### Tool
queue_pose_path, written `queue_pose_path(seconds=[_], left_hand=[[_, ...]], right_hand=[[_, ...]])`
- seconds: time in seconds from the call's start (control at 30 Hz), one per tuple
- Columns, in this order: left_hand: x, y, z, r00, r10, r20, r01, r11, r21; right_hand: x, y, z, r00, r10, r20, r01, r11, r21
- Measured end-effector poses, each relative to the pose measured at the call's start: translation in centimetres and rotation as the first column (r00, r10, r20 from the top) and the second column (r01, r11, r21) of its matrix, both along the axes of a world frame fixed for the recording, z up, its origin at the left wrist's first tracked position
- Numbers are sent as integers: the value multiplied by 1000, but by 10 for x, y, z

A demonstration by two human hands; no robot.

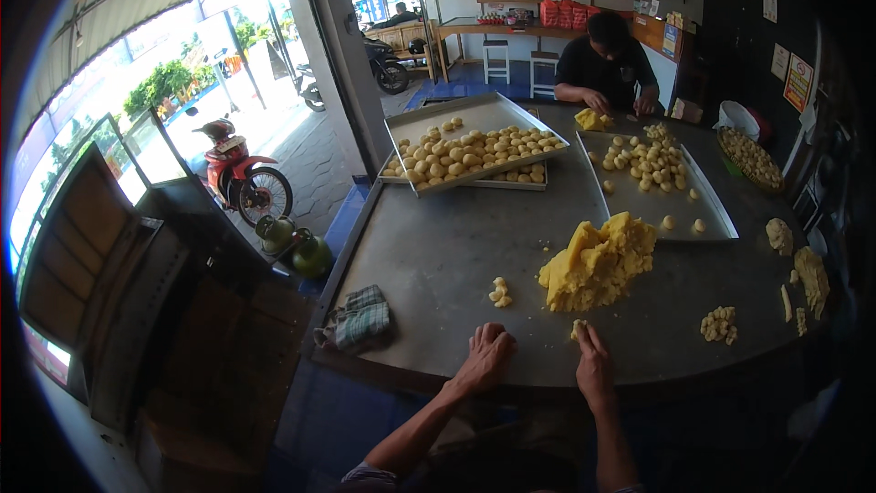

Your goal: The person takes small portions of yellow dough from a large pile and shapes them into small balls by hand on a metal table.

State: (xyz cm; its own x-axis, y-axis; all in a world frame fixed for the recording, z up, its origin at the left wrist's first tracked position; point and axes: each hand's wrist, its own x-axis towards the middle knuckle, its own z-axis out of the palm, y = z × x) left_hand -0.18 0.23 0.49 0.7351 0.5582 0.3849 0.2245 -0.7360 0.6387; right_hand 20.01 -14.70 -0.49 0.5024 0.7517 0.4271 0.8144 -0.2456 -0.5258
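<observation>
At the near edge of the grey table (438, 256), my right hand (595, 367) has its fingers closed on a small piece of yellow dough (577, 330). To its left, my left hand (486, 356) rests with its fingers curled in. Whatever they may hold is hidden from this view. A big crumbly mound of yellow dough (598, 263) sits just beyond my right hand. Several small pale dough pieces (499, 292) lie in a cluster beyond my left hand.
Stacked trays (415, 141) of dough balls stand far left; another tray (716, 219) is far right. A co-worker (610, 64) handles dough at the far side. Dough bits (719, 324) and a lump (810, 278) lie right, a checkered cloth (360, 319) left.
</observation>
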Motion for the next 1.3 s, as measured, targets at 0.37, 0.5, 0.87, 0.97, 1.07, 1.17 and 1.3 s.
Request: queue_pose_path(seconds=[0.37, 0.5, 0.87, 0.97, 1.07, 1.17, 1.3], left_hand=[[-16, 29, 23, 960, 143, -239, -156, 987, -36], [23, 46, 34, 907, 311, -285, -313, 949, 39], [-26, 22, 21, 941, 76, -330, -62, 997, 51], [-40, 21, 42, 933, -22, -360, -72, 967, -246], [-10, 49, 74, 951, 306, 53, -289, 935, -204], [14, 81, 74, 902, 390, 184, -360, 916, -175], [32, 100, -4, 996, 13, -91, 6, 981, 196]], right_hand=[[-4, -14, 4, 966, -124, -228, 132, 991, 20], [-10, -14, 18, 988, -126, -84, 133, 987, 91], [-2, -14, 2, 984, -97, -149, 107, 992, 59], [5, -11, -6, 986, -93, -137, 90, 996, -24], [8, -5, 1, 997, -70, 16, 70, 997, -39], [4, -1, 17, 998, -39, 50, 45, 990, -130], [-12, 0, 14, 1000, 29, -11, -30, 996, -80]])
